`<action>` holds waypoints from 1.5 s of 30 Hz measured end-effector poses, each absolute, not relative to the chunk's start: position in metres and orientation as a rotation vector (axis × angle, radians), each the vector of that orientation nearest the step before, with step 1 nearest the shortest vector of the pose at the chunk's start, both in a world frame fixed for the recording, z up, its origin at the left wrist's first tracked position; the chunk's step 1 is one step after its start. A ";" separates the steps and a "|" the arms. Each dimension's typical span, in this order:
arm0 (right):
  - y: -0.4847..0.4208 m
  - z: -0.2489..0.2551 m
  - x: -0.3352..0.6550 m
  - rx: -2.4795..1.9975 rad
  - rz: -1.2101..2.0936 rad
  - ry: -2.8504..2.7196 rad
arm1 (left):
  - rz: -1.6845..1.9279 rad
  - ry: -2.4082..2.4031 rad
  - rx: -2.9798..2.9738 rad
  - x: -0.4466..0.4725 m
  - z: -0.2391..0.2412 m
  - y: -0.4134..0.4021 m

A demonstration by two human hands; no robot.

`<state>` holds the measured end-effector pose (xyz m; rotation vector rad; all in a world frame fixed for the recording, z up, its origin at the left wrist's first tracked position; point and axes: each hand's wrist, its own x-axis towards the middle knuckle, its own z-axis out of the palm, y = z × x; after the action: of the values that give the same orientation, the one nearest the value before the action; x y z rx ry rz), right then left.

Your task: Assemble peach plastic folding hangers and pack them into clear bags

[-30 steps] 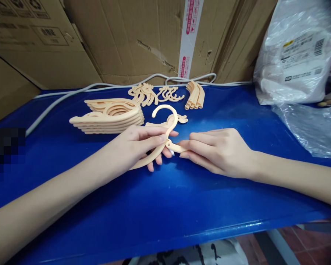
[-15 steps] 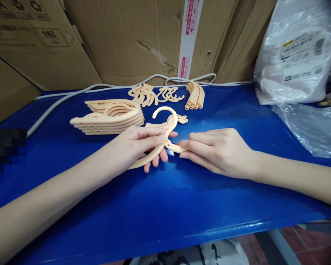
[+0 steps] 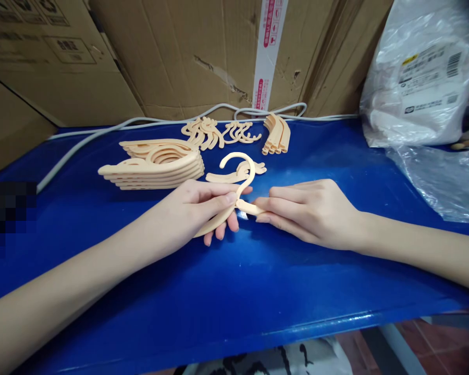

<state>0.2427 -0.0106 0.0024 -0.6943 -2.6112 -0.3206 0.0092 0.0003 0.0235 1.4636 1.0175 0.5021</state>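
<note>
My left hand (image 3: 203, 205) is closed round a beige plastic folding hanger (image 3: 251, 174), thumb and fingers at the base of its hook. The hook curls upward, its open end to the left. One curved arm of the hanger runs down left under my palm and is partly hidden. My right hand (image 3: 305, 211) pinches the far end of a short beige hanger arm (image 3: 248, 208), whose near end meets the hook's base. Just behind my hands, a loose curved hanger piece (image 3: 223, 177) lies on the blue table (image 3: 234, 291).
A stack of beige hangers (image 3: 152, 169) lies at the left. Further back are several hanger arms (image 3: 203, 134), loose hooks (image 3: 240, 133) and a bundle of curved pieces (image 3: 276, 135). A white cable (image 3: 133, 124) runs before cardboard boxes (image 3: 203, 57). Clear plastic bags (image 3: 418, 88) sit at the right.
The hanger has turned slightly in my hands: its hook has shifted a little right, and the round joint end seen before on the short arm no longer shows. Both hands keep their hold.
</note>
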 end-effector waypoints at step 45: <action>-0.010 0.003 0.241 -0.697 -0.155 -2.438 | 0.394 0.964 1.690 0.003 0.012 0.001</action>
<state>0.2411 -0.0098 0.0031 -0.6969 -2.4383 -0.1545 0.0027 0.0012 0.0115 1.6895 0.9643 0.3937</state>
